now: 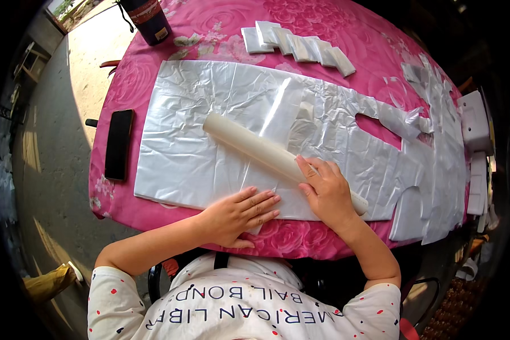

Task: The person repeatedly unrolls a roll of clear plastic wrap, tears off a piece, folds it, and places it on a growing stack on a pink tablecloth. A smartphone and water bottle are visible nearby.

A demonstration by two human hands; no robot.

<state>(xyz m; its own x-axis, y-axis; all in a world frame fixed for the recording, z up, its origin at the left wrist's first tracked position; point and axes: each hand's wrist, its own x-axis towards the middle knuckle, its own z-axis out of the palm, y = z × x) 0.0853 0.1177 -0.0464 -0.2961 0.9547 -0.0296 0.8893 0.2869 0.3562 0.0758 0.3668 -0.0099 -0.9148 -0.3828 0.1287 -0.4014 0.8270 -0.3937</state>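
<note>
White plastic vest-style bags (pixel 175 141) lie flat and creased across the pink table, a handle cut-out showing toward the right. A long off-white tube (pixel 243 144) rests slantwise on them, running from the upper middle down to the right. My right hand (pixel 327 190) is wrapped over the tube's lower right part, with the thumb on its near side. My left hand (pixel 241 218) lies palm down at the bags' near edge, fingers stretched out and holding nothing. Its fingertips press on the plastic, apart from the tube.
Small folded white packets (pixel 300 46) overlap in a row at the far side. A black phone (pixel 119 144) lies on the left, and a dark cylindrical container (pixel 147 21) stands at the far left. More crumpled plastic (pixel 442 153) spreads to the right edge, beside a white boxy object (pixel 475 122).
</note>
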